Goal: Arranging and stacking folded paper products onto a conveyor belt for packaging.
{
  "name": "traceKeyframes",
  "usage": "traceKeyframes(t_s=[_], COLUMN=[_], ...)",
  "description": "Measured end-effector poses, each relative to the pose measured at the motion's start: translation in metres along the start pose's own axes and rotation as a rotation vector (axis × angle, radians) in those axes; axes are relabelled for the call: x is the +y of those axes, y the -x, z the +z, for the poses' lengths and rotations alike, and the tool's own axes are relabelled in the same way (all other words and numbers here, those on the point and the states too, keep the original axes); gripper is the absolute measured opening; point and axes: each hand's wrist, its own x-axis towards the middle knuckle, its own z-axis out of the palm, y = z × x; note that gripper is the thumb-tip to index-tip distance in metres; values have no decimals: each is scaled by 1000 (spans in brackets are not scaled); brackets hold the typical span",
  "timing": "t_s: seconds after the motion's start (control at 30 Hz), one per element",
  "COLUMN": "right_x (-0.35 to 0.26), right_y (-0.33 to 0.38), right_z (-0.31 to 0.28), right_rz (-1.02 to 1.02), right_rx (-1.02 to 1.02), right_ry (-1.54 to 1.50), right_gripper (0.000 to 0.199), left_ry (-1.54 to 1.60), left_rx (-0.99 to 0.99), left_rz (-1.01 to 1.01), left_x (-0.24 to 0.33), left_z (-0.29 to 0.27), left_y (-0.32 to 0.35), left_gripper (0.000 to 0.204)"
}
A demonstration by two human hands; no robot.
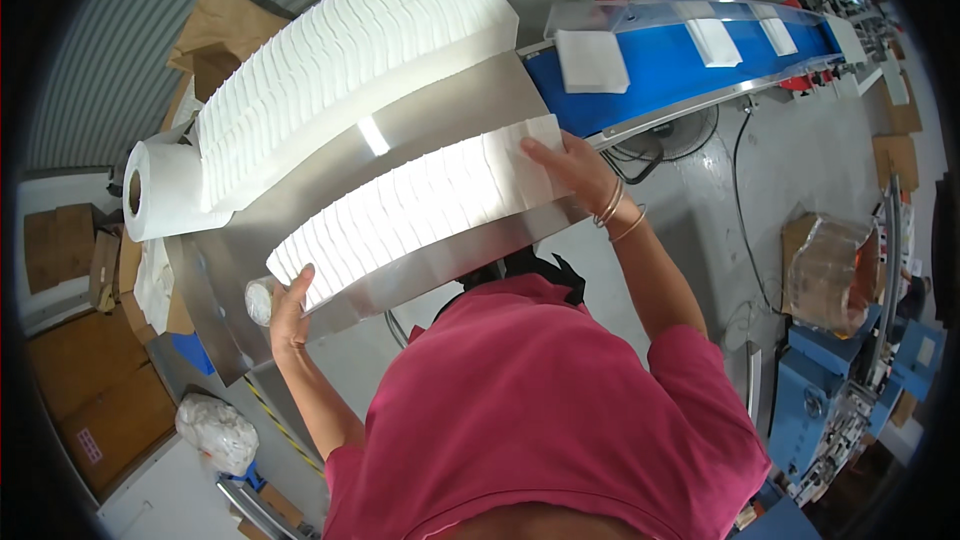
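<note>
A long row of folded white sheets (420,195), packed side by side in small bundles, lies along the near side of a steel table (300,205). My left hand (290,312) presses on its left end, with the thumb up along the sheets. At the other end my right hand (578,172) grips the row, thumb on top and the other fingers hidden behind it. The row is held between both hands. Farther back sits a larger block of the same white sheets (360,60), stacked higher and touched by neither hand.
A blue conveyor belt (655,65) runs off to the right from the table, carrying white folded packets (592,60). At the table's left stand a big white roll (170,190) and a small wrapped roll (260,300). Blue machinery (810,400) is at the right, cardboard boxes (90,380) at the left.
</note>
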Motion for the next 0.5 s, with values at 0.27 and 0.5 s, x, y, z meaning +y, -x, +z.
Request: traceKeyframes(t_s=[0.27,0.5], right_x=[9,55], right_y=[-15,-34], right_z=[-13,-52], right_rz=[151,-17], right_rx=[55,121], right_ry=[-186,-215], right_gripper=[41,46], left_ry=[42,39], left_rx=[-33,-29], left_rz=[-30,-41], left_x=[6,4], left_z=[9,19], left_y=[2,2], left_gripper=[82,82])
